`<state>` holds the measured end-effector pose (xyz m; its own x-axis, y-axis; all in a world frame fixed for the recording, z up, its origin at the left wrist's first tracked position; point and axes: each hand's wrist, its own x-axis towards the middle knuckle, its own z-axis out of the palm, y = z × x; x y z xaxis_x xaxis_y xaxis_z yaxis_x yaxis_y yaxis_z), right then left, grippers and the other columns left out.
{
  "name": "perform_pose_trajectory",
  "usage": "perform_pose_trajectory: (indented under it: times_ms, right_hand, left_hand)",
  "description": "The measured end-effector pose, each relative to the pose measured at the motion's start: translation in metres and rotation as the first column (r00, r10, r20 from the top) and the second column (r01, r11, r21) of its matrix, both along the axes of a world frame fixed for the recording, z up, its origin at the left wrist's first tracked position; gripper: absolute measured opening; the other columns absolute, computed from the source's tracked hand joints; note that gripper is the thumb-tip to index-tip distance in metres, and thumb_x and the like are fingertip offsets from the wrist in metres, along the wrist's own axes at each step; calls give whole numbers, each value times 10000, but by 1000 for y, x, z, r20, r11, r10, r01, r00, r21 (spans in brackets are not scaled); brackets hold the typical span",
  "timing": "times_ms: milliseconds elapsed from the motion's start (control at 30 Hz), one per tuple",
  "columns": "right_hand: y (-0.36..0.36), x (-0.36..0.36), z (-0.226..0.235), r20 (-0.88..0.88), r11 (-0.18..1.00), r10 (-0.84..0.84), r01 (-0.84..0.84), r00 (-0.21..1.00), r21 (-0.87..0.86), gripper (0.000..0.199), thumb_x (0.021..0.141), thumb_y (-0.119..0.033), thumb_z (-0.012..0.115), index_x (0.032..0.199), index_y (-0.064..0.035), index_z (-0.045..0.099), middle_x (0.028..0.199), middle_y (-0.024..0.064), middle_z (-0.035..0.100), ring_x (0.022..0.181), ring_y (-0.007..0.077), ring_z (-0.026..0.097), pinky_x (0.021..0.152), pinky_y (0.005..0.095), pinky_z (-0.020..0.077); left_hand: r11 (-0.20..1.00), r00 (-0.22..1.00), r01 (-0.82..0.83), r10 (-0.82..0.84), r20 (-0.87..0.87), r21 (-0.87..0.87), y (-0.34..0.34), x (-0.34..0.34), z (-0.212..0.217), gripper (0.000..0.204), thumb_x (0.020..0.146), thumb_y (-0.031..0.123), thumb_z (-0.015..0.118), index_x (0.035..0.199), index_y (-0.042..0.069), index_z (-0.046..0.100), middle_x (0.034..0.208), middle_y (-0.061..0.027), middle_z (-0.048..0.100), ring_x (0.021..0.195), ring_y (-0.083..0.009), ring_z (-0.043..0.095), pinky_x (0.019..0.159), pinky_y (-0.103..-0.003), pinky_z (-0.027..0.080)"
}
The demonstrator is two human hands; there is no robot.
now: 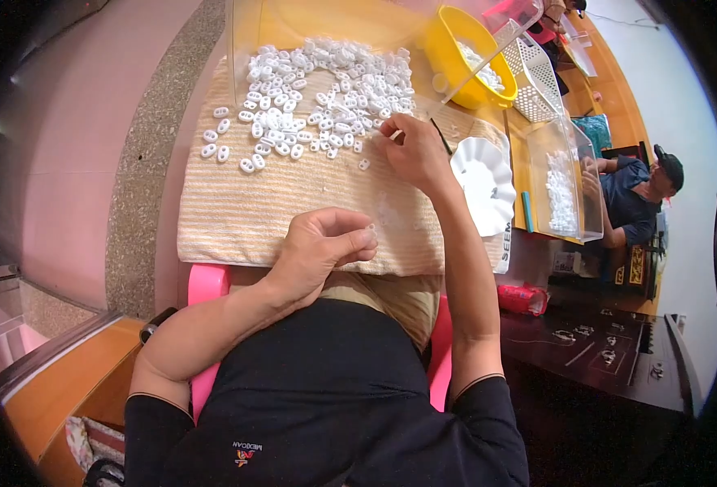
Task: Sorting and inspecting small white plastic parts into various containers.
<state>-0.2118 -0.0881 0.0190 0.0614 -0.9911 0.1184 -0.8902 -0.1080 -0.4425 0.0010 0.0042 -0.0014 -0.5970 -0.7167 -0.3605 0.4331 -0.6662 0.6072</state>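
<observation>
A heap of several small white oval plastic pieces (318, 89) lies spread on a beige striped towel (245, 207) over my lap. My right hand (411, 150) reaches to the near right edge of the heap, fingertips pinched at a piece there. My left hand (326, 243) rests on the towel's near edge with fingers curled; something small and clear seems pinched at its fingertips, too blurred to name.
A white scalloped dish (484, 183) sits right of my right hand. Beyond are a yellow bowl (464, 57), a white mesh basket (537, 77) and a clear box with white pieces (565, 187). Another person (639, 195) sits at far right. A pink stool (208, 284) is under me.
</observation>
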Motion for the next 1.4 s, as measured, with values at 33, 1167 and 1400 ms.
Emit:
perform_pose_trajectory:
  times_ms: [33, 1167, 1400]
  right_hand:
    - [2, 0, 2, 12, 995, -53, 52, 999, 84, 162, 801, -98, 667, 938, -11, 652, 822, 122, 661, 737, 222, 629, 689, 327, 498]
    - [83, -12, 4, 722, 970, -169, -19, 671, 244, 283, 836, 15, 670, 1114, 38, 623, 846, -23, 600, 764, 41, 553, 688, 188, 451]
    - [102, -3, 3, 824, 953, -185, -106, 536, 283, 295, 844, 9, 671, 1132, 35, 610, 896, 26, 640, 775, 81, 604, 671, 220, 507]
  left_hand:
    - [1000, 1000, 0, 0, -2, -2, 0, 0, 1, 173, 870, 26, 657, 1035, -16, 625, 904, -87, 669, 813, -149, 670, 752, -276, 587]
    - [999, 1000, -25, 25, 13, 31, 1, -2, 4, 146, 868, 33, 660, 1001, -21, 635, 874, -78, 669, 766, -132, 651, 730, -253, 557]
    - [999, 999, -39, 39, -3, 21, 0, -2, 3, 120, 867, 46, 664, 976, 0, 641, 872, -70, 667, 774, -129, 643, 734, -255, 547]
